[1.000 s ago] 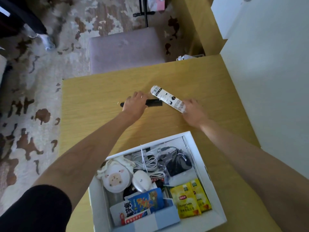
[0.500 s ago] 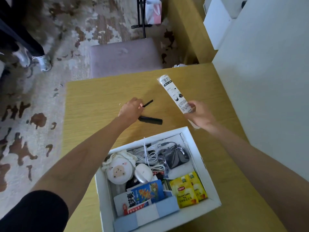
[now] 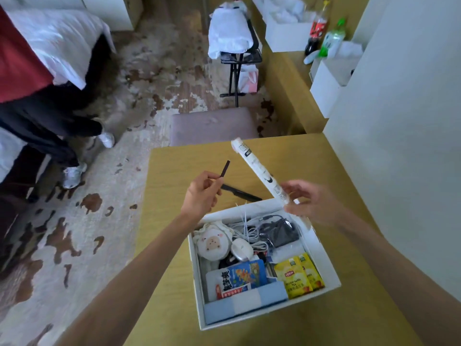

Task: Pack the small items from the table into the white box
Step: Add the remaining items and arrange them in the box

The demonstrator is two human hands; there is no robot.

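Above the far edge of the open white box [image 3: 329, 287], the right hand [image 3: 308, 203] grips a long white printed packet [image 3: 259, 172], and the left hand [image 3: 202, 193] pinches a thin black stick [image 3: 224, 168].

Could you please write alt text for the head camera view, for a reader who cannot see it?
A person's right hand holds a long white packet above an open white box of small items on a wooden table, while the left hand holds a thin black stick. A black comb lies on the table behind the box.
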